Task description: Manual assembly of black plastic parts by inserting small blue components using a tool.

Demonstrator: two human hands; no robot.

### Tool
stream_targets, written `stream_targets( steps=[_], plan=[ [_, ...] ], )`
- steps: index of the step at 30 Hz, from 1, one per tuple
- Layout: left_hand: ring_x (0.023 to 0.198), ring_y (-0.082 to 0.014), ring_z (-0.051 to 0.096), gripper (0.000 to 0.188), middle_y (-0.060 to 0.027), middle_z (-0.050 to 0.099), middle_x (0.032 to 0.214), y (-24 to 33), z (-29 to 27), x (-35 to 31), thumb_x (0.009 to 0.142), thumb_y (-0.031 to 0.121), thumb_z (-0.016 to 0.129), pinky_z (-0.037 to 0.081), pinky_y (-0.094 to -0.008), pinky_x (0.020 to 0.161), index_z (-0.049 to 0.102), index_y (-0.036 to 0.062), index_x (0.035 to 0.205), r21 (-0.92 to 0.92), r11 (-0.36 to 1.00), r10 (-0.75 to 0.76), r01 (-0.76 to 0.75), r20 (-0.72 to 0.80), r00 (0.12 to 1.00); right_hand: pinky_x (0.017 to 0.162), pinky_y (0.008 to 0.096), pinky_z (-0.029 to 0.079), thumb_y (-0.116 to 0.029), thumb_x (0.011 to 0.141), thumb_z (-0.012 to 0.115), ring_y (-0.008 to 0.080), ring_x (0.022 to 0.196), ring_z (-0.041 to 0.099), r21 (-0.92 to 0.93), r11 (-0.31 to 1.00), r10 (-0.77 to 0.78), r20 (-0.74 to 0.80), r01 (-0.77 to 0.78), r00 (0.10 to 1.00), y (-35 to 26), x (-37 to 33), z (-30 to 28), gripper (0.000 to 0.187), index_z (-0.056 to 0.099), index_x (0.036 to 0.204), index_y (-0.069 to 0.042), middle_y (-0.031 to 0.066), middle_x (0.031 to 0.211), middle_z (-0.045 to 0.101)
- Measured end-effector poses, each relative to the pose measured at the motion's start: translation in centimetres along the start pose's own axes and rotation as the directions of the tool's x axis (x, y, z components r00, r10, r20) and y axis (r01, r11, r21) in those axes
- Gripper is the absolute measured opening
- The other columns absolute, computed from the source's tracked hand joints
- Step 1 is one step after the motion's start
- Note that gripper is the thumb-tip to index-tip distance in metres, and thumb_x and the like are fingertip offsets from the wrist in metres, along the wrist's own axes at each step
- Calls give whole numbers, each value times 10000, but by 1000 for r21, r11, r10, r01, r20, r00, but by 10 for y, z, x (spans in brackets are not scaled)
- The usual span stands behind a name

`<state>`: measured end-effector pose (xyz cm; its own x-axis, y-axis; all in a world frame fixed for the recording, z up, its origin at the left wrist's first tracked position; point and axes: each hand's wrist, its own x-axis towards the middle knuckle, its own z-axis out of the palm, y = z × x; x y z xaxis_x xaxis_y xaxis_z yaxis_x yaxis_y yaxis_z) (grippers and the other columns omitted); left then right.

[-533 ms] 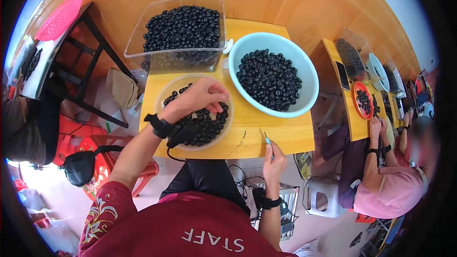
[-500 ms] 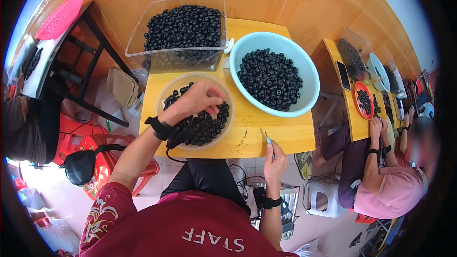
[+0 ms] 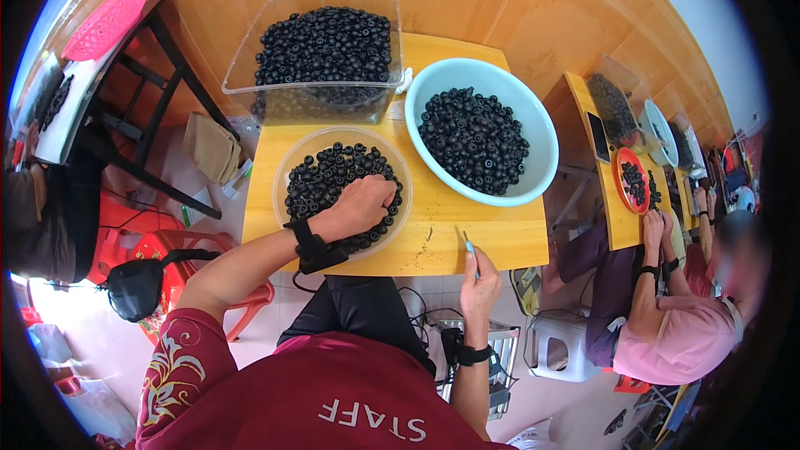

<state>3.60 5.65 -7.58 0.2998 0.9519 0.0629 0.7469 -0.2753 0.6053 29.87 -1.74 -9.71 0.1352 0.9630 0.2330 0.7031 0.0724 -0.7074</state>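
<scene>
My left hand (image 3: 360,206) is down on the small round black pieces (image 3: 320,182), many with a hole in the middle, which fill a shallow clear round tray (image 3: 282,156). Its fingers are curled, and the tips are hidden, so whatever they pinch does not show. At the table's front edge, my right hand (image 3: 481,286) grips a slim tool (image 3: 468,245) with a thin tip and a light blue part; the tip points up and away from me.
Behind the tray stands a clear rectangular bin (image 3: 242,88) heaped with black pieces. A light blue basin (image 3: 543,129) of similar pieces sits to its right on the yellow table (image 3: 400,258). A person in pink (image 3: 683,337) works at another table on the right. A red stool (image 3: 250,300) stands left.
My left hand has come down from above the tray onto the black pieces, its fingers now turned downward. My right hand and its tool have hardly moved.
</scene>
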Motion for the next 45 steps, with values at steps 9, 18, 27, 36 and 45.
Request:
stream_targets(
  steps=[9, 18, 27, 36, 45],
  plan=[
    [793, -313, 616, 169, -146, 618, 796, 4, -17, -1, 666, 58, 674, 482, -387, 695, 581, 12, 799, -125, 991, -44, 40, -31, 999, 749, 424, 497, -196, 906, 567, 389, 870, 640, 22, 1000, 0, 1, 0, 1000, 3, -2, -1, 243, 668, 1063, -41, 217, 943, 662],
    [836, -123, 630, 126, -42, 621, 913, 33, -46, -42, 804, -6, 591, 498, -237, 753, 608, 4, 929, -966, 88, -64, 244, 239, 969, 748, 408, 498, -163, 899, 569, 388, 860, 644, 4, 1000, -22, 19, 22, 1000, 2, 1, 0, 242, 663, 1052, -1, 235, 933, 659],
    [795, -116, 563, 165, -65, 626, 996, 63, 0, -63, 843, 17, 530, 473, -253, 775, 611, 6, 986, -855, -417, 83, 308, 302, 950, 555, 249, 393, -117, 898, 580, 98, 612, 491, 188, 979, -86, 47, 76, 995, -38, -11, -34, 229, 645, 1043, 47, 64, 667, 554],
    [830, -102, 586, 153, -42, 632, 1000, 67, 7, -66, 891, 65, 609, 493, -226, 784, 620, 30, 1040, -832, -462, 61, 308, 317, 946, 446, 322, 338, -77, 832, 668, 160, 462, 432, 241, 932, -306, 127, 270, 944, -89, -26, -39, 205, 668, 1029, -21, 71, 593, 474],
    [812, -99, 612, 177, -22, 626, 953, 65, 7, -70, 887, 78, 627, 507, -218, 765, 605, 46, 1059, -858, -404, 33, 316, 332, 943, 450, 261, 333, -31, 832, 646, 113, 483, 429, 204, 913, -384, 133, 354, 914, -89, -24, -32, 204, 659, 1032, 2, 66, 652, 532]
  ],
)
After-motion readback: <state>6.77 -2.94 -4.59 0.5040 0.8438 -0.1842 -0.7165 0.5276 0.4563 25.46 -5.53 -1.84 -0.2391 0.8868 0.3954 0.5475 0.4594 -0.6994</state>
